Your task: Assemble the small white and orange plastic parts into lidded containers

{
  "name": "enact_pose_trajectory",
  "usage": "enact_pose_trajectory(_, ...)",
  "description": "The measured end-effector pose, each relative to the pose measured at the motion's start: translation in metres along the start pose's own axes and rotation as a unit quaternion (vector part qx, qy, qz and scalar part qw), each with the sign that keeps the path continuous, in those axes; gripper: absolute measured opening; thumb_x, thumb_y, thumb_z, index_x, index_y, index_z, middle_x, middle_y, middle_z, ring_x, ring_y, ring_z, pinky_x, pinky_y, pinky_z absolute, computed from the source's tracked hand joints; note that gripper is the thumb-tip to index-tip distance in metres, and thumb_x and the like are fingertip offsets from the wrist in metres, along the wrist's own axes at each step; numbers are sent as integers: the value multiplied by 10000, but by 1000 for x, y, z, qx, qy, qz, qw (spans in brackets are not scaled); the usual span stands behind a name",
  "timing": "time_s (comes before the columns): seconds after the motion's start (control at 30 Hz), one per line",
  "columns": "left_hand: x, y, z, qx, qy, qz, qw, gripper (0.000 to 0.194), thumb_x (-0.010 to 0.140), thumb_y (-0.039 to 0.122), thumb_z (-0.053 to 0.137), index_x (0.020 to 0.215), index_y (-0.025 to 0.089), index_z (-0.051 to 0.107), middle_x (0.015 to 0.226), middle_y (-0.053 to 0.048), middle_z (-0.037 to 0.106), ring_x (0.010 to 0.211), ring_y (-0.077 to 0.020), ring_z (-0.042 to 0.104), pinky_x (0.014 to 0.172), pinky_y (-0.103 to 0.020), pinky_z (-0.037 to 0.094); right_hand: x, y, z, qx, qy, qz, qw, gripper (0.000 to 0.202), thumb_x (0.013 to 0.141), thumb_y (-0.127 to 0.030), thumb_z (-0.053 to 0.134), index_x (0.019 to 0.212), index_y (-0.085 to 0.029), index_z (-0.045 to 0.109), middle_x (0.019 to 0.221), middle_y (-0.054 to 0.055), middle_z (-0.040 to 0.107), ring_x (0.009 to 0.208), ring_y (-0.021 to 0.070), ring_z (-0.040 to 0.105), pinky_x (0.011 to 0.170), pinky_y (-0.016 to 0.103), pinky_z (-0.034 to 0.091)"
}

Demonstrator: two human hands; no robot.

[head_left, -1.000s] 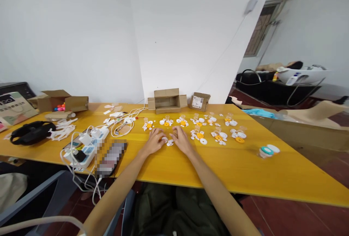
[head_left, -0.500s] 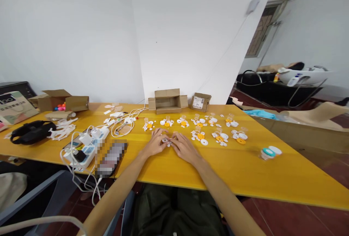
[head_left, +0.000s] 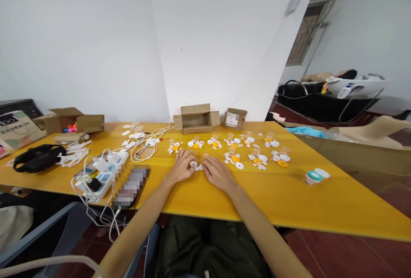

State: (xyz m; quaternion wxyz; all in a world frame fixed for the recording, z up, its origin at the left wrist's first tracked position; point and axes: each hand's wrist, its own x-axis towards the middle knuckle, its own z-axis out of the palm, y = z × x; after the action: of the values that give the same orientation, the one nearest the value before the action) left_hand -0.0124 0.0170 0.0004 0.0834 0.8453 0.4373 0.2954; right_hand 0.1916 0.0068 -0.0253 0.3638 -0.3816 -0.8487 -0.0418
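White plastic pieces (head_left: 199,167), small and apparently perforated, lie on the glossy yellow surface (head_left: 272,196) between the two hands, near the middle. From where I watch, the left hand (head_left: 183,167) curves in from the left, palm down, with a round white ring (head_left: 193,164) at its fingertips; I can't tell whether it grips the ring or only touches it. The right hand (head_left: 220,173) bends inward, knuckles up, fingertips at the right edge of the same pieces; whether it pinches one I cannot tell. Both forearms reach forward from the near edge and converge.

Just beyond the right fingers I see a clear cup (head_left: 205,155). Farther off and to the right, clusters hold clear cups, smooth white discs, small holed pieces and orange rings, one (head_left: 282,164) flat and round. At the right sits a clear jar with a teal lid (head_left: 314,176), a white disc beside it.

Along the far edge, an open cardboard box (head_left: 195,119) stands beside a smaller carton (head_left: 235,119) whose white printed label is too small for me to read. At the far left, a printed box (head_left: 19,129) shows "bo" on a dark panel; the smaller characters are unclear. A white power strip (head_left: 105,177) lies left of the hands, next to a phone (head_left: 131,187) with a pixelated screen.
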Motion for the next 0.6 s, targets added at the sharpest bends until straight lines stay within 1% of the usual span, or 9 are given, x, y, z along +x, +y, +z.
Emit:
enact_pose_trajectory(0.1, 1, -2, -2, -11, 22, -18, 1000, 282, 789, 112, 562, 1014, 243, 670, 1231, -61, 620, 1176, -271, 498, 1038, -443, 394, 1, -4, -4, -2, -4, -18, 1000, 239, 913, -112, 481, 1003, -235, 665, 1051, 98, 675, 976, 252, 625, 890, 427, 540)
enact_pose_trajectory(0.2, 2, -5, -4, -22, 50, -35, 998, 304, 779, 87, 534, 1009, 236, 664, 1193, -59, 634, 1176, -269, 507, 1042, -443, 395, 3, -7, -5, -5, -12, -36, 999, 234, 920, -133, 510, 1025, -251, 682, 1075, 97, 666, 1052, 258, 617, 911, 429, 541)
enact_pose_trajectory(0.27, 3, -5, -5, -28, 53, -35, 998, 319, 766, 74, 523, 999, 240, 665, 1181, -55, 641, 1173, -267, 510, 1049, -447, 393, 3, -7, -5, -6, -15, -43, 999, 230, 927, -138, 517, 1019, -257, 692, 1076, 96, 663, 1079, 261, 613, 913, 432, 544)
enact_pose_trajectory(0.5, 1, 1, -5, -9, -2, 8, 1000, 240, 802, 129, 560, 961, 251, 693, 1227, -63, 641, 1172, -274, 500, 1064, -463, 384, 5, -1, 4, 11, 1, -54, 998, 249, 933, -91, 491, 981, -244, 682, 1030, 93, 650, 1037, 255, 616, 890, 440, 551)
enact_pose_trajectory(0.6, 0, 3, -6, 0, -12, 20, 1000, 199, 818, 154, 576, 940, 256, 695, 1236, -59, 638, 1184, -273, 493, 1067, -460, 383, 6, -1, 5, 17, 5, -53, 998, 249, 940, -86, 476, 980, -236, 671, 1011, 90, 645, 1013, 251, 612, 884, 432, 550)
